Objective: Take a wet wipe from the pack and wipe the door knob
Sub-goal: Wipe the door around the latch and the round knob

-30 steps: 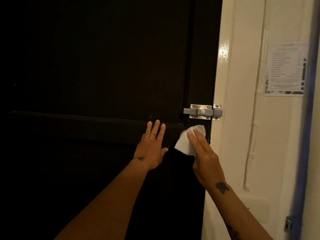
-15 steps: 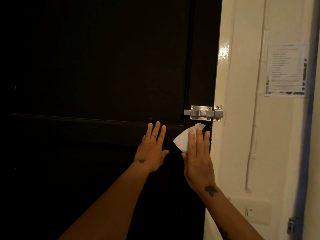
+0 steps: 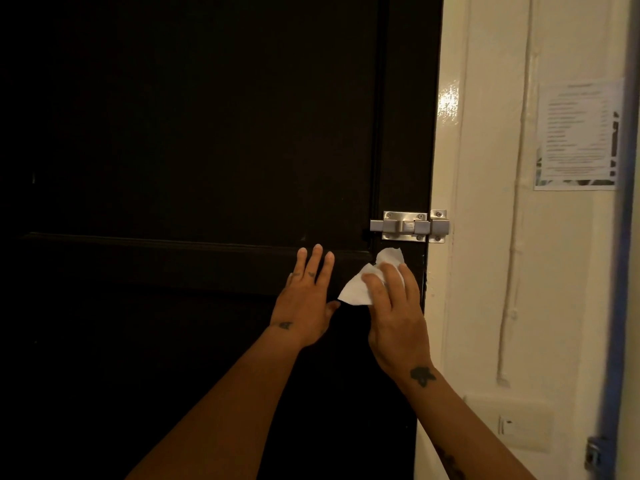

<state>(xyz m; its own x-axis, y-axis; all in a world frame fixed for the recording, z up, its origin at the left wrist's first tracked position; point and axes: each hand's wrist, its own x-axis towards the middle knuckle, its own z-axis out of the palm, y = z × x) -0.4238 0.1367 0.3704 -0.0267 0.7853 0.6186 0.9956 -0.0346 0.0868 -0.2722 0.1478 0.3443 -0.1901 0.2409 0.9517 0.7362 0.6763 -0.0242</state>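
My right hand [image 3: 398,317] presses a white wet wipe [image 3: 356,289] against the dark door [image 3: 207,133], close to its right edge, with the fingers bent over the wipe. The door knob is hidden under the wipe and that hand. My left hand [image 3: 306,306] lies flat on the door panel just to the left, fingers straight and pointing up. The wipe pack is not in view.
A steel slide bolt [image 3: 410,226] sits just above the wipe, bridging door and cream frame [image 3: 446,306]. On the wall to the right there is a printed paper notice [image 3: 576,136] and, lower down, a light switch [image 3: 519,427].
My right hand has shifted over the wipe, its fingers going from straight to bent, and the wipe has bunched and turned under it. My left hand has stayed flat on the door.
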